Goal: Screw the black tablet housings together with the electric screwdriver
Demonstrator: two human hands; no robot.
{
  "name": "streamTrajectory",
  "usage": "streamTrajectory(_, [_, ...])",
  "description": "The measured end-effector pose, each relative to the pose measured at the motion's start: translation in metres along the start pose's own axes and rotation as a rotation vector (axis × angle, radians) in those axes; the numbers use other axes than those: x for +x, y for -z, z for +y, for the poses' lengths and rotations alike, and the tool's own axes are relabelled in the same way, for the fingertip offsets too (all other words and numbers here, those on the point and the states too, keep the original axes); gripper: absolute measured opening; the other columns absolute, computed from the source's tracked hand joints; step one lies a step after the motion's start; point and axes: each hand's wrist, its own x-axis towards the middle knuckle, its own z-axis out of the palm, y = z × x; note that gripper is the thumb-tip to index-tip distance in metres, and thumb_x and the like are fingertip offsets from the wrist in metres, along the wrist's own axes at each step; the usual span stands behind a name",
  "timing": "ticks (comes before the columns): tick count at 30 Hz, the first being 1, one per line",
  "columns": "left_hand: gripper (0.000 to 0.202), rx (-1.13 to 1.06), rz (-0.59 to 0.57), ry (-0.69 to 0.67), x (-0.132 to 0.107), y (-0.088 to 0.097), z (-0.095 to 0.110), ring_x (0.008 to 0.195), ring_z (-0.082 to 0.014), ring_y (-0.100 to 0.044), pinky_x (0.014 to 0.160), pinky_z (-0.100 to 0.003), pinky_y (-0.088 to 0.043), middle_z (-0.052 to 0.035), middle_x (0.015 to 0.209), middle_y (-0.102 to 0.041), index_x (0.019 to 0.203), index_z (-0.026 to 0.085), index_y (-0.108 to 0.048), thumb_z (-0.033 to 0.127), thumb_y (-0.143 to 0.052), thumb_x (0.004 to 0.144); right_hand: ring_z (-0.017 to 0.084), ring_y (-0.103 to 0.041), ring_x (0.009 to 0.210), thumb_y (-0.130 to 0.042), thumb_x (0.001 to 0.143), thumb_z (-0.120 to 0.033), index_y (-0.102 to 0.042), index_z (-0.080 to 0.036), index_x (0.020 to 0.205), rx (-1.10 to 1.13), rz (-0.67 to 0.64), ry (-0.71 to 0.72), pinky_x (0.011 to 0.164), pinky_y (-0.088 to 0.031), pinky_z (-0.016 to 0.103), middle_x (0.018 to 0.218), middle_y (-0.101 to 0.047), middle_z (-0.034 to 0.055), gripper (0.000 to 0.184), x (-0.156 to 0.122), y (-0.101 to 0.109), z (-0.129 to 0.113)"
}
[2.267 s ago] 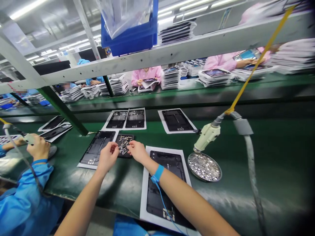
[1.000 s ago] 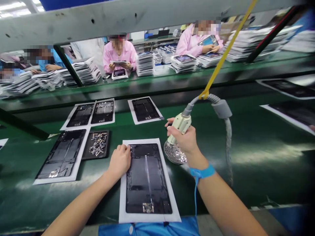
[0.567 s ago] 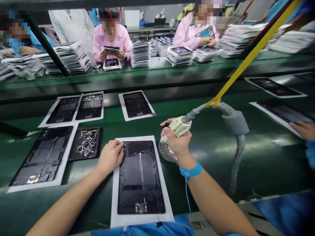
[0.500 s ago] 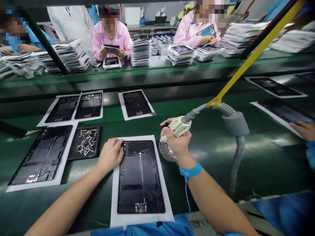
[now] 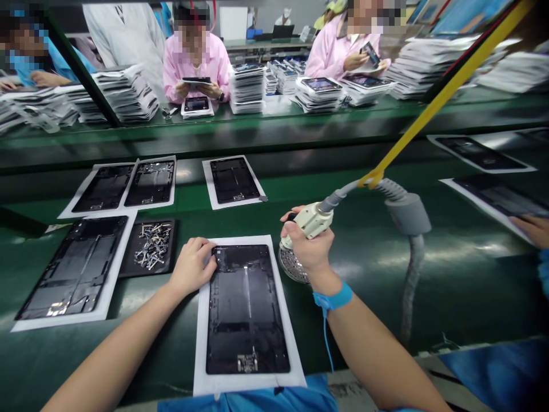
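Observation:
A dark open tablet housing (image 5: 246,320) lies on a white sheet (image 5: 201,343) right in front of me. My left hand (image 5: 194,266) holds its upper left edge, fingers bent and thumb against the side. In my right hand (image 5: 312,249) is a cream power screwdriver (image 5: 315,220) with a grey cable, my fingers wrapped round its body. The tool is tilted, and its tip is hidden behind my hand. Just below it sits a round metal dish (image 5: 291,266) full of small holes, partly covered by the hand. A blue wrist strap (image 5: 333,296) circles my right wrist.
A yellow strap (image 5: 412,131) holds up the cable. To the left stand a black tray (image 5: 171,252) of small metal parts and several tablet housings (image 5: 72,269) on sheets. A co-worker's hand (image 5: 532,226) touches a housing at right. Co-workers sit behind paper stacks (image 5: 246,88).
Both my hands have stayed almost in place, and the view has shifted slightly. Across the line, the co-worker in pink at right has tilted the tablet they hold.

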Motion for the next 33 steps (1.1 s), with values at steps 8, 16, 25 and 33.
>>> streamTrajectory(8, [0.027,-0.182,0.018,0.059,0.002,0.002,-0.006,0.101,-0.0245,-0.06,0.093,-0.042,-0.052,-0.0083,0.104,-0.067,0.108,0.02,-0.071,0.02,-0.051,0.09,0.011,-0.061,0.051,-0.08,0.079,-0.031,-0.065,-0.02,0.098,0.06,0.017,0.034,0.05,-0.052,0.025,0.076,-0.071,-0.0013,0.026,0.0,-0.001,0.001])
streamTrajectory(16, [0.025,-0.198,0.001,0.104,0.001,0.001,0.0,0.103,-0.0262,-0.059,0.095,-0.044,-0.051,-0.0084,0.105,-0.067,0.105,0.02,-0.071,0.02,-0.057,0.085,0.011,-0.062,0.049,-0.081,0.08,-0.028,-0.067,-0.02,0.099,0.088,0.06,0.048,0.047,-0.052,0.026,0.082,-0.072,0.0011,0.024,0.0,0.0,-0.009])
streamTrajectory(25, [0.027,-0.256,-0.014,0.11,0.002,-0.005,-0.003,0.102,-0.0246,-0.058,0.093,-0.042,-0.051,-0.0087,0.105,-0.067,0.104,0.019,-0.072,0.013,-0.051,0.088,0.01,-0.062,0.048,-0.075,0.087,-0.033,-0.063,-0.024,0.108,0.342,-0.136,0.039,0.041,-0.051,0.023,0.088,-0.072,-0.0007,0.026,-0.02,-0.076,-0.037])
streamTrajectory(33, [0.03,-0.2,-0.037,0.071,0.004,-0.007,-0.004,0.097,-0.0251,-0.058,0.086,-0.041,-0.05,-0.0107,0.105,-0.067,0.099,0.018,-0.072,0.008,-0.046,0.088,0.015,-0.068,0.067,-0.076,0.085,-0.036,-0.063,-0.023,0.104,0.287,-0.298,0.007,0.064,-0.059,0.03,0.089,-0.072,0.0018,0.027,-0.035,-0.14,-0.01])
